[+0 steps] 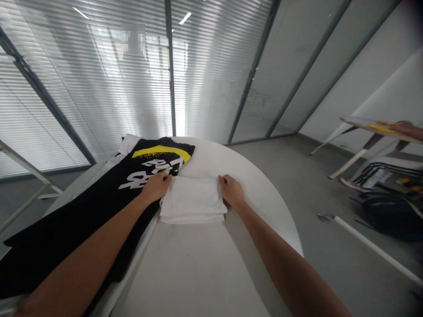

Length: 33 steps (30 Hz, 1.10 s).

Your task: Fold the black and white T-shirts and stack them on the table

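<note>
A white cloth (194, 198), folded into a layered rectangle, lies near the middle of the round white table. My left hand (156, 186) pinches its far left corner, fingers closed. At the far right corner my right hand (232, 190) grips the same cloth between thumb and fingers. Left of it, a black garment (86, 211) with yellow and white print is spread flat, partly covered by my left forearm. White fabric shows along the black garment's far left edge. The folded cloth's exact kind cannot be made out.
The round table (264, 193) curves away on the right. Beyond it on the grey floor are a white pole (373, 248), a dark bag (393, 211) and another table (366, 125) with a person's hand at its edge. Glass panels with blinds (205, 79) stand behind.
</note>
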Available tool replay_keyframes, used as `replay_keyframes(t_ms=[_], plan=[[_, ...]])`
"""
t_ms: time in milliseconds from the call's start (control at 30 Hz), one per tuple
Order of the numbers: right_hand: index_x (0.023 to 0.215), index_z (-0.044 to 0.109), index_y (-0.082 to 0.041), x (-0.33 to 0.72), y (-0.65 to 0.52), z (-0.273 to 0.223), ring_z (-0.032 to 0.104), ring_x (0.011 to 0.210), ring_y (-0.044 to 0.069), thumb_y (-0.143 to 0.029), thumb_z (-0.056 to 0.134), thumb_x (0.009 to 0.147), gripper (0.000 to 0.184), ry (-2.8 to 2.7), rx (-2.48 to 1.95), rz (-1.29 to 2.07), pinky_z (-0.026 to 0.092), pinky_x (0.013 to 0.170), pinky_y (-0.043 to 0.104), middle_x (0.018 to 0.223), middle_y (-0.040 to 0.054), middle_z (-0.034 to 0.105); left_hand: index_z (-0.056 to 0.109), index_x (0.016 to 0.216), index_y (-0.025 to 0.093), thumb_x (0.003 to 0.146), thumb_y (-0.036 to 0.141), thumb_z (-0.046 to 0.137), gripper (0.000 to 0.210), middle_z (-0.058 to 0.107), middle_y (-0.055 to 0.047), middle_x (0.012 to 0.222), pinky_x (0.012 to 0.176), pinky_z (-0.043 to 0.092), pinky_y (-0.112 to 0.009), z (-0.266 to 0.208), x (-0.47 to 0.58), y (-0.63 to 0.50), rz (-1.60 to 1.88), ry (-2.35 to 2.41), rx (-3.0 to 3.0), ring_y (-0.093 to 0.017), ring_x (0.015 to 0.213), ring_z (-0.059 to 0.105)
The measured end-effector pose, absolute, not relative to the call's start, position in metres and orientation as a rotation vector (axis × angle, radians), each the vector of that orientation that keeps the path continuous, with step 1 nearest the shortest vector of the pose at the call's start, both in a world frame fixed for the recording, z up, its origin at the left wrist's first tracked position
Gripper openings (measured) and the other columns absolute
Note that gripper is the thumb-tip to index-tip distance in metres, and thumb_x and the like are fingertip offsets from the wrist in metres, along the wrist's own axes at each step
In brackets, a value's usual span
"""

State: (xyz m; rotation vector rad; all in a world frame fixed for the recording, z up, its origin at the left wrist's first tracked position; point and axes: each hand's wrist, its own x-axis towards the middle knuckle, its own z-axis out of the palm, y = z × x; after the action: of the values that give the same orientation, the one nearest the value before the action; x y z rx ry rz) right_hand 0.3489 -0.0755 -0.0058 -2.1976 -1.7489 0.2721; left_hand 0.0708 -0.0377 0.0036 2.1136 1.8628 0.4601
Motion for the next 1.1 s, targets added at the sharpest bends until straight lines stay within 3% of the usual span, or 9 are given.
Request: replay_keyframes(t_ms=[200,333,500,633,767,967,1033,1100], plan=[[0.1,0.066,-0.019,0.357,-0.086,0.012,0.064,0.091,0.024,-0.049,0.029,0.098,0.047,-1.818,-2.218,0.274,0.04,0.072,0.029,0.097,0.0123,0.07,0.064,0.093,0.018,0.087,0.041,0.042,0.032,0.071,-0.012,0.093,0.071,0.042,-0.031,0.019,0.064,-0.046,0.37,2.035,2.045,-0.026,0.086,0.065],[0.074,0.067,-0.017,0.368,-0.104,0.031,0.063,0.078,0.022,-0.059,0.032,0.093,0.058,-2.179,-2.105,0.619,0.039,0.065,0.029,0.083,0.0121,0.07,0.062,0.077,0.02,0.086,0.054,0.042,0.041,0.068,-0.008,0.077,0.064,0.038,-0.029,0.037,0.057,-0.068,0.28,1.836,2.16,-0.023,0.071,0.062],[0.064,0.064,-0.018,0.375,-0.114,0.04,0.055,0.06,0.016,-0.058,0.054,0.084,0.045,-2.461,-1.875,0.872,0.032,0.056,0.027,0.067,0.0042,0.064,0.061,0.066,0.021,0.07,0.068,0.059,0.047,0.065,-0.002,0.068,0.054,0.032,-0.027,0.04,0.046,-0.093,0.034,1.49,2.111,-0.018,0.058,0.056],[0.067,0.063,-0.017,0.382,-0.113,0.04,0.05,0.057,0.013,-0.054,0.057,0.082,0.041,-2.452,-1.823,1.074,0.03,0.052,0.025,0.063,0.0019,0.059,0.061,0.061,0.021,0.064,0.06,0.068,0.04,0.065,-0.001,0.066,0.05,0.029,-0.028,0.037,0.042,-0.099,-0.011,1.446,2.087,-0.017,0.056,0.055],[0.067,0.061,-0.016,0.387,-0.113,0.039,0.049,0.054,0.012,-0.052,0.058,0.08,0.038,-2.45,-1.756,1.245,0.03,0.05,0.024,0.06,0.0007,0.058,0.058,0.051,0.021,0.067,0.051,0.066,0.036,0.06,-0.001,0.053,0.049,0.029,-0.029,0.042,0.045,-0.1,-0.15,1.411,2.078,-0.017,0.05,0.053],[0.064,0.058,-0.017,0.391,-0.115,0.042,0.047,0.052,0.011,-0.048,0.063,0.076,0.034,-2.524,-1.732,1.292,0.029,0.048,0.024,0.059,-0.0006,0.059,0.056,0.044,0.021,0.07,0.042,0.062,0.034,0.057,-0.001,0.046,0.049,0.032,-0.029,0.056,0.037,-0.1,-0.296,1.231,2.023,-0.014,0.045,0.047],[0.066,0.059,-0.017,0.393,-0.114,0.044,0.049,0.055,0.012,-0.049,0.059,0.08,0.035,-2.516,-1.723,1.134,0.031,0.051,0.024,0.062,0.0003,0.061,0.06,0.049,0.02,0.072,0.045,0.062,0.034,0.06,-0.001,0.05,0.05,0.033,-0.028,0.059,0.033,-0.097,-0.268,1.196,2.017,-0.015,0.047,0.049],[0.071,0.061,-0.018,0.392,-0.111,0.043,0.054,0.063,0.014,-0.05,0.05,0.087,0.037,-2.404,-1.745,0.754,0.036,0.057,0.026,0.07,0.0022,0.063,0.066,0.063,0.02,0.076,0.051,0.059,0.035,0.066,-0.002,0.061,0.053,0.037,-0.028,0.059,0.033,-0.093,-0.086,1.272,2.086,-0.017,0.055,0.055]])
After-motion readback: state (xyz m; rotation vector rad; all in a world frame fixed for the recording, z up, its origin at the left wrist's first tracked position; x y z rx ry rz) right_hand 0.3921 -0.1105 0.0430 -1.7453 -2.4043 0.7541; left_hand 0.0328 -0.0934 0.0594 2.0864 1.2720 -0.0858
